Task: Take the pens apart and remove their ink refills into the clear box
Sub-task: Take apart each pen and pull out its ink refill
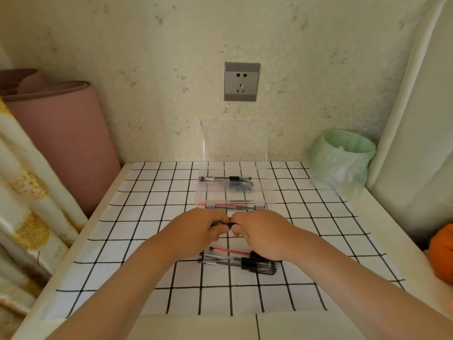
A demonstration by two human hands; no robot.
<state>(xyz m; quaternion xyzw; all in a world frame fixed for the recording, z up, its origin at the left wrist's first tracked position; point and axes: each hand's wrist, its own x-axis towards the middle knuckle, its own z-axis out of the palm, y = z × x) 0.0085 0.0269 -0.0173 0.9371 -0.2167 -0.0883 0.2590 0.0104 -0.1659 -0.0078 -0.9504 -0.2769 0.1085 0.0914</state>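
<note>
Both hands meet over the middle of the desk, each with its grip closed on one end of the same pen [230, 225]. The left hand [196, 229] curls its fingers around the pen's left part and the right hand [259, 230] pinches the other end; only a short black section shows in the gap between the two thumbs, so the rest of the pen is hidden inside the fists. The knuckles of both hands nearly touch.

Just below the wrists, nearer the person, a small pile of pens [237, 262] lies on the checked cloth [147, 217], pointing left to right. Most have clear barrels with black grips and caps, and one red pen [230, 251] lies along the far edge of the pile (partly covered by the right wrist).

Just beyond the hands sits the clear box [235, 192], its lid [234, 141] standing open and leaning back toward the wall. Inside it, at the near wall, lie thin red refills [232, 206]; at the far side lie a clear pen barrel [225, 178] and some dark parts that are too blurred to tell apart.

Farther out, a bin lined with a green bag [343, 158] stands at the desk's far right corner, a grey wall socket [242, 81] is mounted above the box, a rolled pink mat [63, 133] leans at the left, and something orange [442, 253] sits at the right edge.
</note>
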